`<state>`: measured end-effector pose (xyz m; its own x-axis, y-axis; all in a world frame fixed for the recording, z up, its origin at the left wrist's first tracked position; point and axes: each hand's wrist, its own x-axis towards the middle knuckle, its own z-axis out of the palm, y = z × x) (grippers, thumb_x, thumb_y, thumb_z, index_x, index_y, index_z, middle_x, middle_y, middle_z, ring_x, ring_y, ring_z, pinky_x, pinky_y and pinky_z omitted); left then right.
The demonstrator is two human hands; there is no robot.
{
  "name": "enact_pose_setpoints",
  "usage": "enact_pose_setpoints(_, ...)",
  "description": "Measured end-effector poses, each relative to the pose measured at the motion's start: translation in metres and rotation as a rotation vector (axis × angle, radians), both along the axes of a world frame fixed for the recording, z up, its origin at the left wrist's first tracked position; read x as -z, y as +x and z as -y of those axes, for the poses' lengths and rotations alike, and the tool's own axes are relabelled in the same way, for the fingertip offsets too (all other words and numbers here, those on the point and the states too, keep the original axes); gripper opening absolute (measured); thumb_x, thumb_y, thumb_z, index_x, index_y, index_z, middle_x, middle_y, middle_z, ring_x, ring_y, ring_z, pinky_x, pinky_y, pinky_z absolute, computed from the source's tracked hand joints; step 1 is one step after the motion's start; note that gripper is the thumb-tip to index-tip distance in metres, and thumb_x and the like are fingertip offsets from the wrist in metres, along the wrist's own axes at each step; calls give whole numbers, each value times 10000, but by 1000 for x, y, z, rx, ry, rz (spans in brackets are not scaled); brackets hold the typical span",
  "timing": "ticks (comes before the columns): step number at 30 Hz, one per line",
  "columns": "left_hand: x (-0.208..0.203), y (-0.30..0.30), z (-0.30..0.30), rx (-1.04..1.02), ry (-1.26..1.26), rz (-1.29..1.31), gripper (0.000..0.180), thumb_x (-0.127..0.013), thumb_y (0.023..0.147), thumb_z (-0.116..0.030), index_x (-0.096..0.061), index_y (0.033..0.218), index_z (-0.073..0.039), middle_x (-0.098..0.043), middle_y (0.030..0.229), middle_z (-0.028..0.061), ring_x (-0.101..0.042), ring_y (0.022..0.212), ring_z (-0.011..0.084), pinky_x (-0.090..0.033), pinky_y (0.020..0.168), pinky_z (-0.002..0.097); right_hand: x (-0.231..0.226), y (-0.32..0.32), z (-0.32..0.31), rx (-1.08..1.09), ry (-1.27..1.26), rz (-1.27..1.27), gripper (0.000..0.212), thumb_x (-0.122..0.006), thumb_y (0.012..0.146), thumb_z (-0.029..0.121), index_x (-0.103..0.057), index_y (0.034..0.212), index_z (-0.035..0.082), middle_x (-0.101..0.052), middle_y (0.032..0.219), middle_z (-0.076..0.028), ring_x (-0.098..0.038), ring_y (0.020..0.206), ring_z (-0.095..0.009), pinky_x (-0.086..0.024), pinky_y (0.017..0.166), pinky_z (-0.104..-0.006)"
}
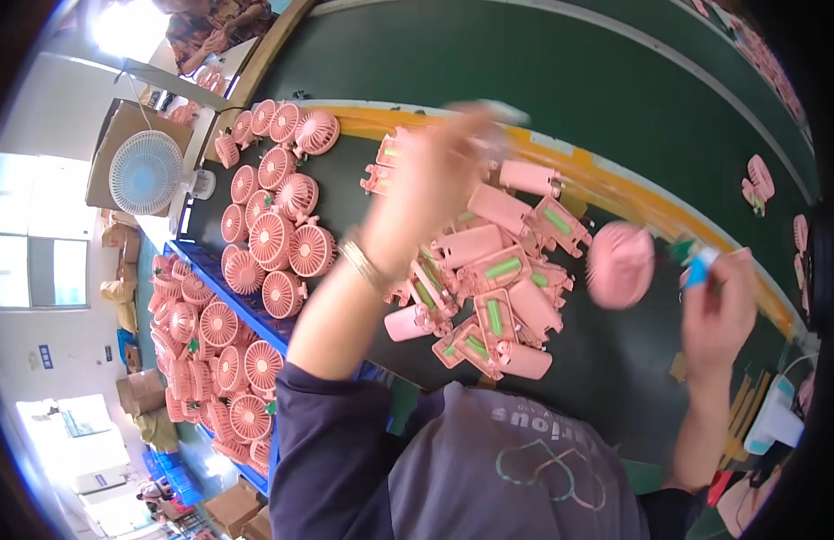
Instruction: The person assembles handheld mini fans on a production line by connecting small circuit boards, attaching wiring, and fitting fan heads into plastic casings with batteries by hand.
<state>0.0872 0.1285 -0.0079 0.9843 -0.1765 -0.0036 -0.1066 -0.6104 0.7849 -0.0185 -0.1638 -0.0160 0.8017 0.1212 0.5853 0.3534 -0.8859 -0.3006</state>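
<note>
On the worktop (606, 346), casings (530, 302) are heaped, no grip can be told for the left hand (455, 148) by the far edge or right hand (725, 306) by the far-right corner, and the fan (620, 265) alongside could be knocked by haste.

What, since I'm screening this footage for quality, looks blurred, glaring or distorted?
Head view: motion blur smears the left hand, right hand and round pink plastic fan head; head view: glare washes out the bright white light at upper left; head view: fisheye distortion bows the edge of the long dark-green belt.
</note>
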Motion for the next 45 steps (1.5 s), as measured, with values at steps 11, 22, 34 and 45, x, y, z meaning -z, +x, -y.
enact_pose_setpoints(11, 145, 100, -259, -405, 811, 25, 805, -650, 719, -47, -291, 1439, -75, -473, 1359, 243, -405, 1308, 380, -312, 1095, 398, 91, 146, 37, 195, -232, 148, 173, -562, 810, -19, -617, 972, -39, -579, 1057, -200, -621, 829, -319, -505, 696, -423)
enact_pose_setpoints(22, 92, 67, -179, -426, 842, 266, 560, -499, 820, -19, -378, 1350, -154, -657, 904, 254, -651, 789, 422, -518, 647, 520, 135, 44, -55, -1, 291, -806, 330, -634, 817, 162, -553, 1111, 35, -628, 980, -166, -610, 894, -334, -488, 761, -412)
enact_pose_setpoints(34, 0, -11, -38, 116, 586, 564, 465, -615, 772, -10, -526, 1225, -70, -658, 941, 171, -607, 914, 342, -433, 879, 444, 151, -88, 11, 594, 967, -363, 338, -546, 961, 75, -390, 1256, 29, -358, 699, 37, -323, 646, -31, -278, 571, -200)
enact_pose_setpoints(45, 107, -94, 134, 387, -389, -459, 534, -509, 942, 0, -242, 1393, -105, -633, 969, 84, -560, 806, 62, -456, 674, 213, 141, -140, 12, 130, 1226, -641, 134, -602, 874, -36, -651, 999, -35, -677, 818, -80, -653, 765, -137, -514, 687, -271)
